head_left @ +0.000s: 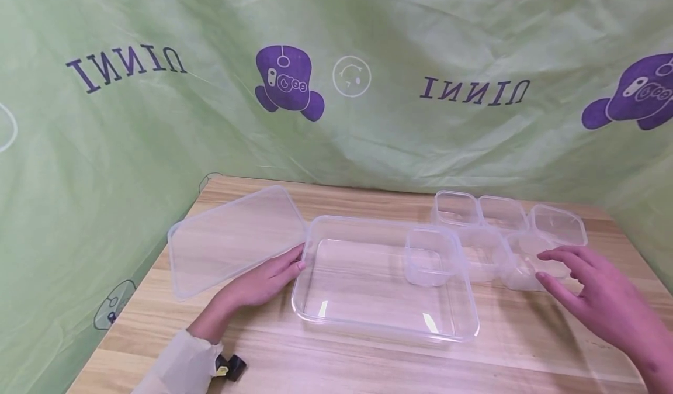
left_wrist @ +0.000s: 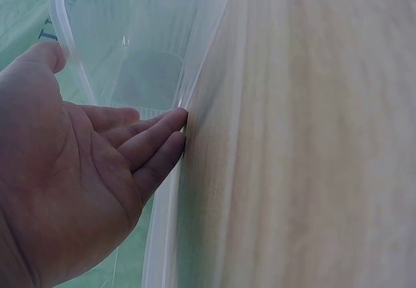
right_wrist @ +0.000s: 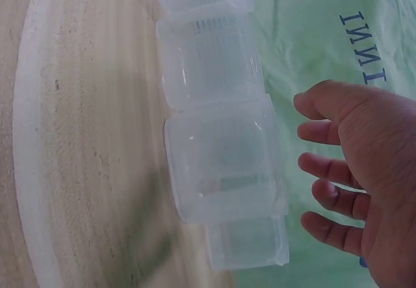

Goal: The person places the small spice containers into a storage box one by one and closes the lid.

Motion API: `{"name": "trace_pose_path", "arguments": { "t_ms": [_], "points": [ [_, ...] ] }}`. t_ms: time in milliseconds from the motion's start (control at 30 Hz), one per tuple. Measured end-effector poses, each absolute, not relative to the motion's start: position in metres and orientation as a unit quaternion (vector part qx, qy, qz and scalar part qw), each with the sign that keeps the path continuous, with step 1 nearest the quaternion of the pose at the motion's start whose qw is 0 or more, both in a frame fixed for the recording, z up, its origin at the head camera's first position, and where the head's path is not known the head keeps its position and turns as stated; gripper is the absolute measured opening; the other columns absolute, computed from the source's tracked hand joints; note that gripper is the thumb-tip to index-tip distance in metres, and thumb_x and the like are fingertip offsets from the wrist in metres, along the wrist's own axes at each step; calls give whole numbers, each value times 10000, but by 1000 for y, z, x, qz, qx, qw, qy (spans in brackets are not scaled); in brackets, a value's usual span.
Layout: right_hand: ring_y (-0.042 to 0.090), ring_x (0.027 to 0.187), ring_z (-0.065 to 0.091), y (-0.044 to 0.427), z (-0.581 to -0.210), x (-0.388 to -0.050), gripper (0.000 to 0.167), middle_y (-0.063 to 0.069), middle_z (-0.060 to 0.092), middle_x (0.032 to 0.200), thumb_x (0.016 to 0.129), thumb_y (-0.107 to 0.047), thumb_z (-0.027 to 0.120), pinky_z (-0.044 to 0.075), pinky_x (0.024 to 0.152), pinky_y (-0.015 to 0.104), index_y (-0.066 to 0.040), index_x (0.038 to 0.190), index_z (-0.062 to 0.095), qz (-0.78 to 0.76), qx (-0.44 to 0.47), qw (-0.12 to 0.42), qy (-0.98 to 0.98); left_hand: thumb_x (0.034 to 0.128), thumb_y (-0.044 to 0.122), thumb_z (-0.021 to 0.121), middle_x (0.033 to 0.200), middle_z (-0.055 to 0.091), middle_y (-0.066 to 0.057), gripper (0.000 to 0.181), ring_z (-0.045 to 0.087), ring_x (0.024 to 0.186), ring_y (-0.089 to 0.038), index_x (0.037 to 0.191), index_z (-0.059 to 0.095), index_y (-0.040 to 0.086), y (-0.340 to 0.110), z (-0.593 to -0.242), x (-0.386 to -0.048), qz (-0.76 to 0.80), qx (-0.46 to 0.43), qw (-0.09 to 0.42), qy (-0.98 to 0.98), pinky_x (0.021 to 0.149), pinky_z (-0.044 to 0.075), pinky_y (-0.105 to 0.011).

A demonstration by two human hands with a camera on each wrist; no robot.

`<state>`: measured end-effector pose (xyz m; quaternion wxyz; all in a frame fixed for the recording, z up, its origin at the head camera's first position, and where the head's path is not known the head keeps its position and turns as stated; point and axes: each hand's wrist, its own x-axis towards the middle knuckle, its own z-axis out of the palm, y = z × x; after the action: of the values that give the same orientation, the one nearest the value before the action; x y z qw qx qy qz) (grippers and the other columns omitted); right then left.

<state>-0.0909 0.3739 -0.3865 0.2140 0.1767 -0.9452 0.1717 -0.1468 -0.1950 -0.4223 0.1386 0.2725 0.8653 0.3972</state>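
A large clear plastic box (head_left: 357, 291) lies open-topped in the middle of the table, with a small square tub (head_left: 431, 268) inside its right end. My left hand (head_left: 268, 278) rests beside the box's left wall, thumb close to the rim. In the left wrist view, the fingers (left_wrist: 153, 142) are nearly straight and their tips meet the tabletop by the box. My right hand (head_left: 604, 297) hovers above and right of the nearest front tub (head_left: 523, 271), fingers spread and slightly bent. The right wrist view shows a gap between those fingertips and the tub (right_wrist: 224, 164).
Flat at the left lies a clear rectangular lid (head_left: 236, 239). Another front tub (head_left: 481, 253) stands against the box's right side, and three more tubs (head_left: 502, 213) line the back. A green printed curtain (head_left: 389, 142) hangs behind the wooden table (head_left: 336, 365).
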Motion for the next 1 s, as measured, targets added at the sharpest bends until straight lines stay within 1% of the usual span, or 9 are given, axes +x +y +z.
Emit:
{"name": "trace_pose_path", "arguments": {
  "t_ms": [167,267,333,400,533,667,800,900,1000],
  "points": [
    [73,815,508,377,-390,-88,298,68,630,1045,864,-159,839,384,622,185,-122,1137,726,161,153,194,-955,1141,369,351,1680,195,-135,626,172,1536,-309,1632,195,13,-195,-421,-147,393,266,142,869,1233,176,-479],
    [180,806,576,379,-393,-86,273,83,638,998,890,-194,821,405,595,231,-123,1136,726,156,141,171,-962,1141,369,356,1682,190,-119,624,173,1537,-294,1633,196,20,-194,-419,-147,390,261,144,871,1233,181,-460],
    [195,774,580,380,-394,-84,256,78,641,990,908,-218,806,413,576,264,-141,1139,723,158,130,155,-966,1141,363,360,1683,188,-108,620,173,1538,-280,1633,197,23,-194,-419,-147,390,259,146,871,1234,183,-444],
    [142,743,553,381,-395,-84,232,70,638,980,926,-230,789,409,556,291,-150,1133,723,160,125,143,-969,1142,345,362,1683,187,-111,611,172,1538,-285,1633,195,20,-194,-420,-147,392,262,146,869,1233,183,-453],
    [15,695,442,383,-397,-83,167,38,621,961,939,-231,775,390,541,284,-169,1089,735,161,124,136,-970,1142,359,354,1685,180,-109,620,169,1539,-284,1635,188,22,-194,-420,-147,394,266,146,868,1234,182,-454],
    [-9,681,430,383,-396,-83,125,3,597,924,944,-224,767,387,533,276,-169,1053,737,153,129,133,-971,1140,387,348,1685,180,-105,635,169,1539,-282,1635,189,24,-194,-420,-147,392,265,145,869,1234,182,-450],
    [-11,625,377,384,-394,-83,99,-83,509,804,955,-207,752,332,512,253,-138,1025,739,151,135,133,-970,1140,391,347,1685,187,-95,629,175,1538,-279,1638,196,38,-194,-420,-147,394,268,143,868,1234,184,-450],
    [-14,583,365,384,-393,-82,134,-135,465,729,966,-233,741,317,506,246,-118,1035,743,150,128,121,-973,1141,381,350,1684,191,-93,620,178,1537,-281,1639,200,43,-194,-421,-147,394,268,142,868,1233,184,-454],
    [-31,589,426,385,-393,-82,191,-167,504,711,975,-286,732,362,510,253,-117,1064,741,143,118,100,-978,1142,369,354,1683,193,-92,612,178,1536,-278,1637,204,43,-195,-421,-146,392,263,142,870,1233,185,-450]
  ]
}}
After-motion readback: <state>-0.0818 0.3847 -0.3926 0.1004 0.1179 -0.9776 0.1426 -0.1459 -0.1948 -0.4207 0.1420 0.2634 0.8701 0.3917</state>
